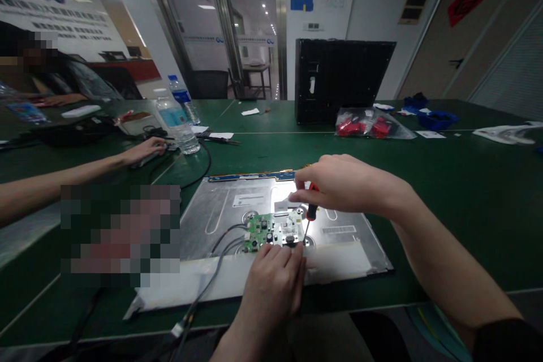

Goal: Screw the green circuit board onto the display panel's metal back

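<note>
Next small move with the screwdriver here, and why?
Probably turn the red-handled screwdriver in the right hand: its tip appears seated at the right edge of the small green circuit board, which the left hand presses against the silver metal panel.

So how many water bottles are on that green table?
2 for certain: a clear bottle beside the co-worker's hand, and a blue-capped bottle just behind it. A blurry blue-labelled shape at the far left edge may be a third.
</note>
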A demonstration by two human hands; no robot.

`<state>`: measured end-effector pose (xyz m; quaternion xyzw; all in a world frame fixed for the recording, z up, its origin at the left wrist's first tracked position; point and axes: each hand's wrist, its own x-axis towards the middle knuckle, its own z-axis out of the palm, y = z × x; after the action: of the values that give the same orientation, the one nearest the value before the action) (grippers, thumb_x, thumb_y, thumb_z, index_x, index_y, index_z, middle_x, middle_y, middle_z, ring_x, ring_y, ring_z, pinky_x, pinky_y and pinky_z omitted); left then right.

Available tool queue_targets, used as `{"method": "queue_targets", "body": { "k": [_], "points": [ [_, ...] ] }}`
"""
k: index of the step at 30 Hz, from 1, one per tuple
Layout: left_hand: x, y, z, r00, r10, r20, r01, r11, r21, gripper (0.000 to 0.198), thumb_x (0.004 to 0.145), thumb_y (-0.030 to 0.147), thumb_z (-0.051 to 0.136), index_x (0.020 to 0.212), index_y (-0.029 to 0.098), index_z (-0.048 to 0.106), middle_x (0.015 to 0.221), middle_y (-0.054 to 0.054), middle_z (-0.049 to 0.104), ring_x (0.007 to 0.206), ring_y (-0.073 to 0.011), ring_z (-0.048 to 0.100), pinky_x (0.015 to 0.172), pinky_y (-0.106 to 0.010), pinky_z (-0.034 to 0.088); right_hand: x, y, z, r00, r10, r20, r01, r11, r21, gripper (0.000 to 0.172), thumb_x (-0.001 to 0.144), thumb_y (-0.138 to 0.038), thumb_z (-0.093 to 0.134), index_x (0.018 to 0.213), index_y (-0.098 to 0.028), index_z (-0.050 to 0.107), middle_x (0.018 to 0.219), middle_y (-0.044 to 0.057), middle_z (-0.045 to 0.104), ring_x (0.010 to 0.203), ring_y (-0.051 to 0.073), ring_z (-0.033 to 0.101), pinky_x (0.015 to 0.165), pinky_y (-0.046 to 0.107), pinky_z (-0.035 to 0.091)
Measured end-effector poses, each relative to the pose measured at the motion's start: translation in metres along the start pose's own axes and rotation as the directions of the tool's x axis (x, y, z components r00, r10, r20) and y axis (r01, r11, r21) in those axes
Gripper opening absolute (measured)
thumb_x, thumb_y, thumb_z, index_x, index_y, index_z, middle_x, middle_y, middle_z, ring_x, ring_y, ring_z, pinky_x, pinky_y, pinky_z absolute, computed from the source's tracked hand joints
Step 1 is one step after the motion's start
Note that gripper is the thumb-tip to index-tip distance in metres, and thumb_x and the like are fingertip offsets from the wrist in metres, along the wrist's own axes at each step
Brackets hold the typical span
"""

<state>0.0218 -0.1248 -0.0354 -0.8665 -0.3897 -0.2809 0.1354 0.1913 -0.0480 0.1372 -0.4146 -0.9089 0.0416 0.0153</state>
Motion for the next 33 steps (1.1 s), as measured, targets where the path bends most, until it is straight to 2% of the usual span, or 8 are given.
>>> {"method": "queue_targets", "body": {
  "k": [2, 6, 10, 13, 17, 21, 28, 33],
  "points": [
    [-0.0005, 0.0002, -0.0002, 1.000, -0.005, 0.003, 0.005, 1.000, -0.004, 0.025, 0.096, 0.013, 0.041, 0.105, 0.009, 0.064, 0.068, -0.004, 0.059, 0.061, -0.0213, 0.054, 0.064, -0.035, 0.037, -0.0027, 0.0011, -0.0007, 0.999, -0.030, -0.012, 0.030, 1.000, 0.000, 0.023, 0.088, -0.037, 0.058, 0.101, -0.021, 0.066, 0.078, 0.003, 0.072, 0.066, 0.017, 0.061, 0.053, 0.026, 0.030],
    [-0.0016, 0.0008, -0.0010, 1.000, -0.015, 0.023, 0.015, 1.000, -0.010, 0.024, 0.095, 0.013, 0.043, 0.106, 0.009, 0.064, 0.070, -0.004, 0.060, 0.062, -0.0208, 0.054, 0.066, -0.035, 0.037, -0.0067, 0.0007, -0.0020, 0.998, -0.060, 0.013, 0.060, 0.998, 0.017, 0.041, 0.082, -0.039, 0.066, 0.117, -0.021, 0.060, 0.084, 0.004, 0.072, 0.071, 0.018, 0.063, 0.054, 0.026, 0.030],
    [-0.0015, 0.0011, -0.0014, 1.000, -0.012, 0.009, 0.012, 1.000, -0.009, 0.023, 0.096, 0.014, 0.043, 0.105, 0.010, 0.064, 0.069, -0.004, 0.059, 0.062, -0.0211, 0.053, 0.066, -0.035, 0.037, -0.0025, -0.0026, -0.0022, 0.999, 0.042, 0.033, -0.042, 0.999, 0.008, 0.039, 0.087, -0.057, 0.057, 0.101, -0.023, 0.068, 0.074, 0.002, 0.072, 0.068, 0.020, 0.063, 0.054, 0.027, 0.029],
    [-0.0004, 0.0010, -0.0014, 1.000, -0.006, -0.003, 0.006, 1.000, -0.006, 0.024, 0.096, 0.014, 0.041, 0.105, 0.009, 0.063, 0.068, -0.004, 0.059, 0.061, -0.0212, 0.053, 0.065, -0.035, 0.036, 0.0000, -0.0033, -0.0016, 0.998, 0.051, 0.030, -0.051, 0.999, 0.002, 0.040, 0.095, -0.053, 0.044, 0.086, -0.022, 0.069, 0.070, 0.002, 0.070, 0.063, 0.018, 0.061, 0.053, 0.027, 0.029],
    [0.0008, 0.0006, -0.0014, 1.000, 0.000, -0.001, 0.000, 1.000, 0.002, 0.025, 0.096, 0.013, 0.040, 0.105, 0.009, 0.063, 0.068, -0.004, 0.059, 0.060, -0.0208, 0.052, 0.065, -0.035, 0.036, -0.0041, -0.0008, -0.0008, 0.999, -0.045, -0.025, 0.045, 0.999, -0.008, 0.023, 0.088, -0.037, 0.058, 0.104, -0.021, 0.064, 0.078, 0.002, 0.070, 0.064, 0.017, 0.059, 0.053, 0.026, 0.029],
    [0.0007, -0.0001, -0.0011, 1.000, -0.005, -0.005, 0.004, 1.000, -0.001, 0.024, 0.096, 0.013, 0.041, 0.105, 0.010, 0.063, 0.068, -0.004, 0.059, 0.061, -0.0207, 0.053, 0.065, -0.035, 0.036, -0.0081, 0.0005, -0.0006, 0.996, -0.086, -0.008, 0.086, 0.996, 0.008, 0.044, 0.081, -0.040, 0.066, 0.119, -0.020, 0.057, 0.079, 0.002, 0.070, 0.065, 0.017, 0.060, 0.052, 0.026, 0.030],
    [0.0002, 0.0001, -0.0014, 1.000, -0.005, 0.012, 0.004, 1.000, 0.009, 0.022, 0.094, 0.012, 0.043, 0.103, 0.010, 0.063, 0.069, -0.004, 0.060, 0.061, -0.0208, 0.054, 0.064, -0.035, 0.036, 0.0001, -0.0030, -0.0006, 0.998, 0.056, 0.040, -0.054, 0.998, -0.030, 0.038, 0.094, -0.054, 0.047, 0.094, -0.022, 0.068, 0.074, 0.004, 0.072, 0.069, 0.020, 0.064, 0.056, 0.027, 0.032],
    [0.0004, 0.0002, -0.0010, 1.000, -0.002, 0.003, 0.002, 1.000, -0.002, 0.023, 0.095, 0.013, 0.042, 0.105, 0.010, 0.062, 0.068, -0.004, 0.060, 0.060, -0.0206, 0.054, 0.064, -0.035, 0.037, -0.0041, 0.0001, -0.0001, 1.000, -0.031, -0.003, 0.030, 1.000, -0.007, 0.029, 0.089, -0.037, 0.056, 0.112, -0.022, 0.062, 0.081, 0.004, 0.072, 0.070, 0.019, 0.062, 0.056, 0.027, 0.031]
  ]
}}
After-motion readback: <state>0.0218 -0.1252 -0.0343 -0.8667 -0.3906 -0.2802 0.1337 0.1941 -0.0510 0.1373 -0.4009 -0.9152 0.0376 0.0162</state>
